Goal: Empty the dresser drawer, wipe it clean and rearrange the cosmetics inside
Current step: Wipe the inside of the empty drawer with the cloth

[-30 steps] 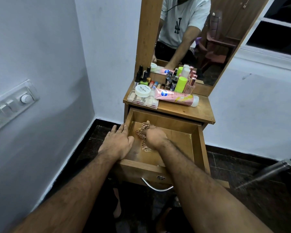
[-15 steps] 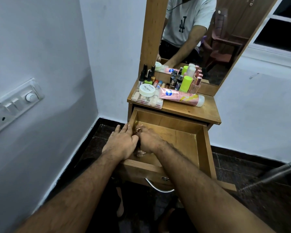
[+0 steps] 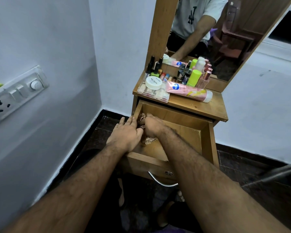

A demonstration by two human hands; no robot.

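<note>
Wooden drawer (image 3: pixel 207 145) stood open; right hand (image 3: pixel 152 126) gripped a crumpled patterned cloth (image 3: pixel 148 140); left hand (image 3: pixel 126 133) lay flat, fingers straight.

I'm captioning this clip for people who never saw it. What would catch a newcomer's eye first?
Two bare forearms reach into the open wooden drawer, where the right hand grips a patterned cloth in the near-left corner beside the left hand on the side wall. Above, the dresser top is crowded with cosmetics, a pink tube lying in front.
</note>
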